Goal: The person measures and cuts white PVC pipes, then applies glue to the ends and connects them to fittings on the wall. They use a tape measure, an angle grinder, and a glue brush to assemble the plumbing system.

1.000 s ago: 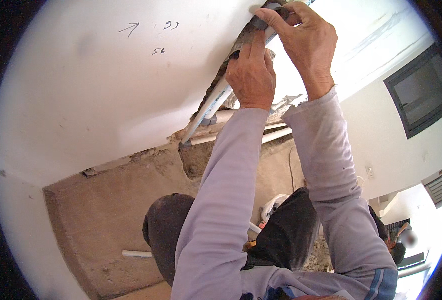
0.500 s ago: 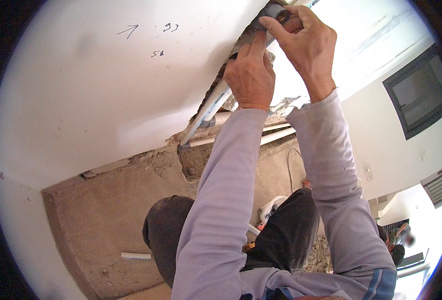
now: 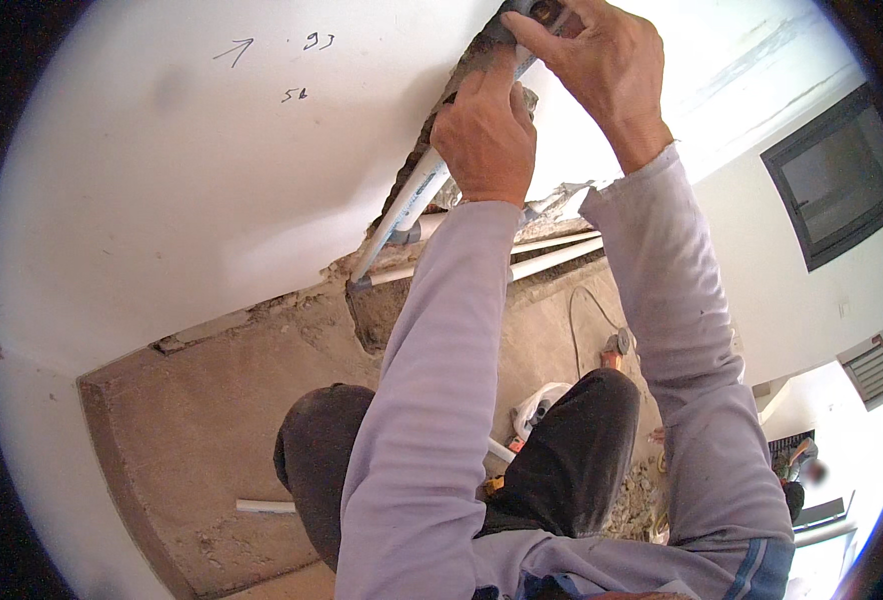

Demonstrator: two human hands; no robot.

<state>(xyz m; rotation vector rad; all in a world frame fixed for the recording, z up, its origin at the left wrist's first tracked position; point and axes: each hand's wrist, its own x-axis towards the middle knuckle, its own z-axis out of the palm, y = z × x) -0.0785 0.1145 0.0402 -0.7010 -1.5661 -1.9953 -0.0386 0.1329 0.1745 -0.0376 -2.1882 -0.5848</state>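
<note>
A white pipe (image 3: 412, 200) rises along a rough chase cut into the wall. My left hand (image 3: 487, 135) is closed around its upper length, fingertips reaching just below a grey pipe fitting (image 3: 524, 8). That fitting has a round mouth with a brass-coloured ring inside. My right hand (image 3: 617, 75) pinches it, the thumb across its near side and the other fingers behind, partly hidden. The picture's top edge cuts off part of the fitting.
More white pipes (image 3: 557, 258) run low along the wall's broken foot. An angle grinder (image 3: 616, 348) with a cord lies on the floor, near a white bag (image 3: 542, 405). A short pipe piece (image 3: 266, 507) lies left of my knees. Rubble (image 3: 637, 500) is at the right.
The whole view has shifted slightly, so the hands and fitting sit higher and further left, and more of the grinder shows. Both hands keep their grip.
</note>
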